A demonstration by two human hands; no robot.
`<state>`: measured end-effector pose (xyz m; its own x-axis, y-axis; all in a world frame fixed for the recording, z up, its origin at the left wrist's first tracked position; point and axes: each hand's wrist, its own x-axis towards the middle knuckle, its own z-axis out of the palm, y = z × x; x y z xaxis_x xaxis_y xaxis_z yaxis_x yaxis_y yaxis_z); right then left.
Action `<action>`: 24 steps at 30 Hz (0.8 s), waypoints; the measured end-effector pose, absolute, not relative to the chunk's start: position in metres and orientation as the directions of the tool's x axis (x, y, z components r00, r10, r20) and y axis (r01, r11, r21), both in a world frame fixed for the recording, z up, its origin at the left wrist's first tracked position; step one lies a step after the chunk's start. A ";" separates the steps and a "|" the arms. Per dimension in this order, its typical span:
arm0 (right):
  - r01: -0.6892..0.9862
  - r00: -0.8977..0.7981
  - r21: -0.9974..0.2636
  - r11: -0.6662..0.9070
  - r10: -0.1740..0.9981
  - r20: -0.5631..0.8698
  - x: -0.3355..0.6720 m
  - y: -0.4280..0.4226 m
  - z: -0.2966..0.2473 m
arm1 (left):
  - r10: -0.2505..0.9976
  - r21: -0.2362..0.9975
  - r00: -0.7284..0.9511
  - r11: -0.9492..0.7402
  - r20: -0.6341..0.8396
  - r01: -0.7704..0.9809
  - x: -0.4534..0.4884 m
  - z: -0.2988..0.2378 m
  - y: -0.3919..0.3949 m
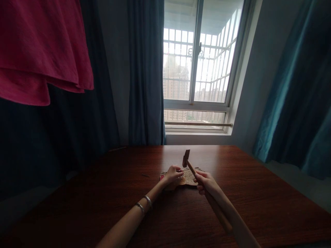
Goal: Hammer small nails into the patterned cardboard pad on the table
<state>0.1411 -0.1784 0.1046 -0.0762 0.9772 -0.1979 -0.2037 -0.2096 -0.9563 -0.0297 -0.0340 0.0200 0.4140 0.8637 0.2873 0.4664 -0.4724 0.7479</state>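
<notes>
My right hand [204,182] is wrapped round the wooden handle of a small hammer [186,160], its head raised just above a flat wooden board [188,177] dotted with small holes or nails. My left hand [173,173] rests on the board's left part, fingers pinched together at something too small to make out, right beneath the hammer head. Two bracelets [144,203] circle my left wrist. The board lies on a dark wooden table [103,206], near its middle.
A thin nail-like piece [145,175] lies on the table left of the board. Behind the table are a barred window [199,65] and blue curtains [146,72]. A red cloth [41,48] hangs at the upper left.
</notes>
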 end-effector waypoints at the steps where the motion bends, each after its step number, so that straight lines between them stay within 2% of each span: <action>1: -0.200 -0.076 -0.958 -0.206 0.978 -0.195 0.141 -0.179 0.104 | 0.864 0.747 0.414 -0.472 0.286 0.469 -0.030 0.019 -0.033; 5: -0.171 -0.107 -0.959 -0.227 0.972 -0.211 0.143 -0.178 0.098 | 0.861 0.738 0.418 -0.478 0.289 0.476 -0.030 0.019 -0.033; 9: -0.215 -0.128 -0.949 -0.229 0.970 -0.205 0.146 -0.177 0.095 | 0.853 0.744 0.422 -0.492 0.308 0.452 -0.030 0.020 -0.034; 15: -0.192 -0.054 -0.975 -0.110 0.993 -0.101 0.164 -0.177 0.091 | 0.848 0.745 0.424 -0.501 0.319 0.441 -0.031 0.019 -0.034; 19: -0.001 0.137 -1.000 -0.010 0.990 -0.010 0.189 -0.176 0.075 | 0.822 0.746 0.464 -0.529 0.331 0.405 -0.038 0.029 -0.032; 22: 0.274 0.233 -0.962 0.025 0.968 0.091 0.215 -0.179 0.062 | 0.805 0.751 0.457 -0.555 0.378 0.358 -0.050 0.050 -0.029; 24: 0.478 0.253 -0.877 0.052 0.948 0.194 0.234 -0.182 0.056 | 0.816 0.764 0.418 -0.549 0.400 0.339 -0.061 0.064 -0.027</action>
